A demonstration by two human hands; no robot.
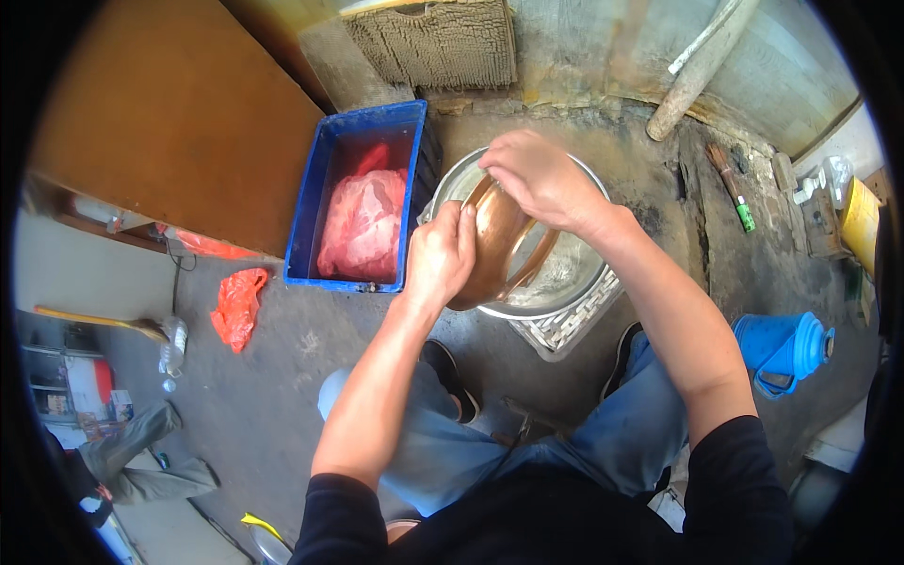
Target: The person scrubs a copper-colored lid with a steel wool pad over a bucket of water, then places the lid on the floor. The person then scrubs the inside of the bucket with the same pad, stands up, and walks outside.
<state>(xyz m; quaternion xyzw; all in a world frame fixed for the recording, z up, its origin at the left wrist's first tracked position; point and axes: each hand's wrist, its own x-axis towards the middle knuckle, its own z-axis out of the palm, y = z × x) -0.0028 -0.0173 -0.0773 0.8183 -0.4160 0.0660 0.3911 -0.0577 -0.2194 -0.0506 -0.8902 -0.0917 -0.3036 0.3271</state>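
A round copper-coloured metal bowl [494,231] is tilted on its side above a wide silver metal basin [593,282]. On the bowl's left side, my left hand [443,247] grips the edge, thumb on top. My right hand [539,179] bends its fingers over the far rim. Motion blurs it somewhat, and whatever lies under those fingers is hidden. Pale, shiny liquid [570,268] shows in the basin, which stands on a white woven-looking plastic crate [570,325] between my feet.
Left of the basin stands a blue plastic crate [299,221] holding large pinkish-red meat [363,226] in reddish liquid. A red plastic bag [238,306] lies on the floor. A blue jug [783,347] stands right of my knee. A brush [730,184] lies far right. Another person's legs [151,457] show at left.
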